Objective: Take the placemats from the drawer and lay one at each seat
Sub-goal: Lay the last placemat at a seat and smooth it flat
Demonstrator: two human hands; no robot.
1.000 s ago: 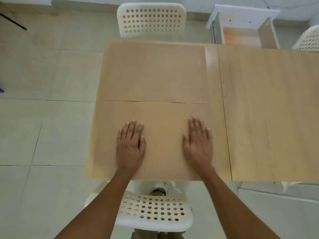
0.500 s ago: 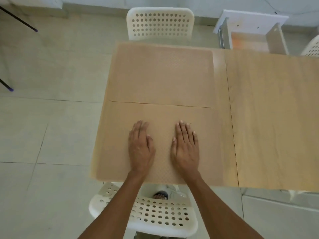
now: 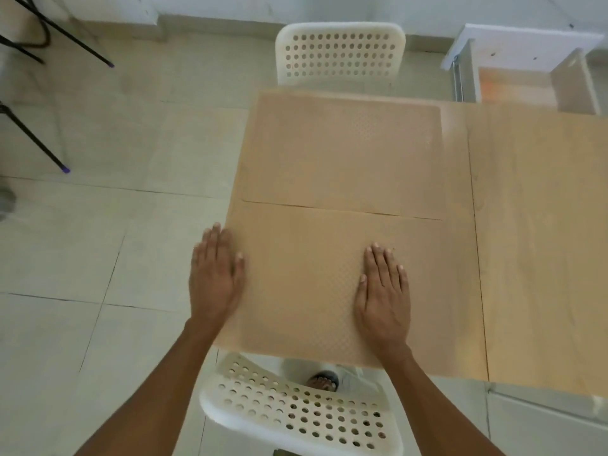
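- A tiled floor (image 3: 98,258) is seen under everything, with thin black legs (image 3: 36,139) of some stand at the upper left
- A wooden table (image 3: 543,241) fills the right and centre; a seam runs down it from far edge to near edge
- Two tan placemats are laid on the table's left part, one beyond the other, their edges meeting along a thin line
- The far placemat (image 3: 342,153) is set in front of the far chair (image 3: 340,51), a white seat with round holes
- The near placemat (image 3: 306,284) is spread flat at the table's near edge, in front of the near chair (image 3: 296,416), also white with holes
- An open drawer (image 3: 523,83) of a white cabinet is seen past the table's far edge at the upper right; something tan is lying in it, too blurred to tell apart
- The right hand (image 3: 383,291) is laid palm down on the near placemat, right of its middle, with fingers straight, close together and grasping nothing
- The left hand (image 3: 215,274) is held flat at the near placemat's left edge; its thumb reaches over the mat while the other fingers lie outside it, stretched and grasping nothing
- A foot in a sandal (image 3: 324,381) is glimpsed below the table edge, behind the near chair
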